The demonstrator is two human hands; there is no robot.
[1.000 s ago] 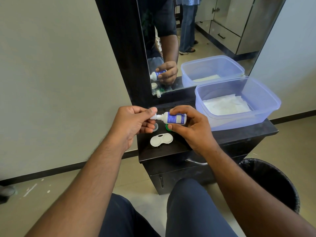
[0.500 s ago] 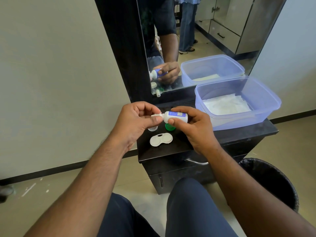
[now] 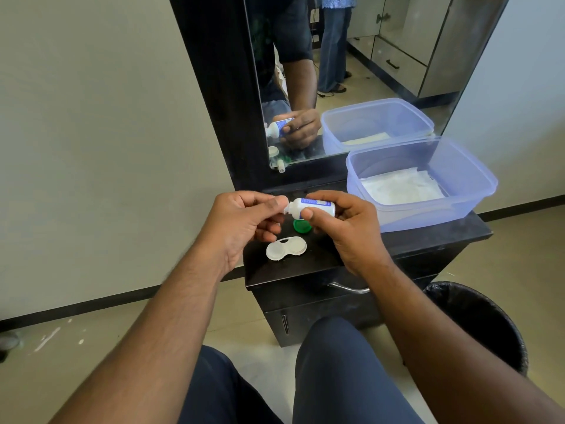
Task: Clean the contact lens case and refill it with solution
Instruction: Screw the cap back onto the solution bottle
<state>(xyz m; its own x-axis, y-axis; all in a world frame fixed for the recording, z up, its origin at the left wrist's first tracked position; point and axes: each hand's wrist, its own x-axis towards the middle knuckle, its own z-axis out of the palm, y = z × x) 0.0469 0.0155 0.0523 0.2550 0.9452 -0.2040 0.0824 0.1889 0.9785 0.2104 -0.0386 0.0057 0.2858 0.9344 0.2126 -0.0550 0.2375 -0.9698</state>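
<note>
Dark table (image 3: 428,240) under a wall mirror (image 3: 351,71), pale wall at left, black bin (image 3: 477,322) at lower right.

Step in hand, by judgement: uncapping or recapping the solution bottle (image 3: 312,207); which of the two cannot be told.

- Right hand (image 3: 342,228): grip wrapped around the bottle body, bottle held sideways, nozzle to the left.
- Left hand (image 3: 244,218): fingertips pinched at the nozzle end; cap itself hidden.
- Keep the bottle level and squeeze lightly to avoid spilling. Keep the tip off skin and table.

Contact lens case (image 3: 286,248): white, twin-well, flat on the table just below the hands, lids off. Green lid (image 3: 302,225) beside it. Clear tub (image 3: 477,191) with white paper at right.
</note>
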